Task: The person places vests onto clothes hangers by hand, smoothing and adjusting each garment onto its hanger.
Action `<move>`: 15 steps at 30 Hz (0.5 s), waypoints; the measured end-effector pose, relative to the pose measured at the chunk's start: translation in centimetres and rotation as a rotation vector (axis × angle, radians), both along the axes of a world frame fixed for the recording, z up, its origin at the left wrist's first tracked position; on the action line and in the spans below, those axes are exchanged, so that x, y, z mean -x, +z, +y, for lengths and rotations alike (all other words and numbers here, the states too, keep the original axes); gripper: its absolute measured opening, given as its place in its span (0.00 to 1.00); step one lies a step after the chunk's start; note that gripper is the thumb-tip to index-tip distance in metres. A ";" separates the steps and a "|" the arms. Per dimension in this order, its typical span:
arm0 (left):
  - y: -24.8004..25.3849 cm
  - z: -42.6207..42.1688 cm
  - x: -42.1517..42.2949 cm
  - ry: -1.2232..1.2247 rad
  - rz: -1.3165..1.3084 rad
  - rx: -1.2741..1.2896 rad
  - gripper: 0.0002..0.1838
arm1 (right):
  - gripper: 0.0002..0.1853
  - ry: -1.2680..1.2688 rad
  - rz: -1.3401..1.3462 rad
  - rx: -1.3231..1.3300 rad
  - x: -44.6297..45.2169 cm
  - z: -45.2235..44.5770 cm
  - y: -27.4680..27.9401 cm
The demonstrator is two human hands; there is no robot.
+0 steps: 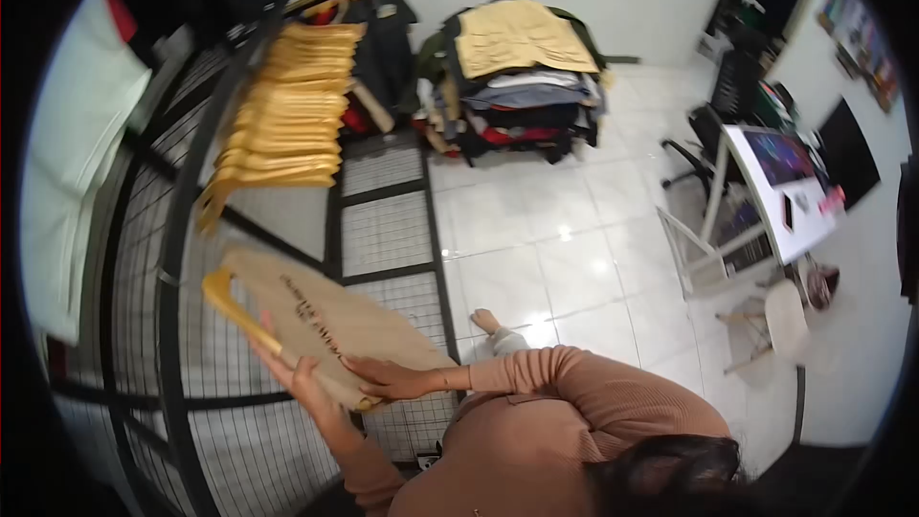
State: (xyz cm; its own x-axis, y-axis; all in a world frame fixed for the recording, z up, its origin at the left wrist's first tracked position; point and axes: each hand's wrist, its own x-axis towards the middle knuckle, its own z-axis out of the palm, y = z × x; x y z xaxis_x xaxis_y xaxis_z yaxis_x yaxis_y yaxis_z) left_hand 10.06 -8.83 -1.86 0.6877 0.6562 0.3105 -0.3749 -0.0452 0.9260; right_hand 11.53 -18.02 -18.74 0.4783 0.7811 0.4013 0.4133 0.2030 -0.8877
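A tan garment [335,321] with dark lettering hangs tilted in front of me on a yellow hanger [228,304]. My left hand [292,371] is closed around the hanger and the garment's near edge, its thumb raised. Across the cloth lies my right hand [394,380], fingers stretched out and pressed lightly on the fabric beside the lettering. The hanger's other end pokes out just below that hand. Part of the garment's lower side is hidden by my hands.
A black metal rack [177,258] carries a row of yellow hangers [292,101] and dark clothes [383,57]. A tall pile of folded garments [522,86] stands on the tiled floor [517,220]. On the right are a white desk [790,215], an office chair [713,134] and a white chair [785,321].
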 end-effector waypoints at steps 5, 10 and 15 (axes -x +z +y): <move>0.5 0.2 3.2 0.027 0.149 -0.359 0.36 | 0.19 0.378 0.219 0.394 -4.3 -9.6 -1.4; -3.1 0.6 9.8 0.229 0.278 -0.556 0.26 | 0.16 0.602 0.264 0.688 -7.1 -16.4 5.3; -3.7 -3.3 14.9 -0.395 0.695 -0.246 0.11 | 0.10 0.835 0.193 0.683 -6.1 -16.4 4.2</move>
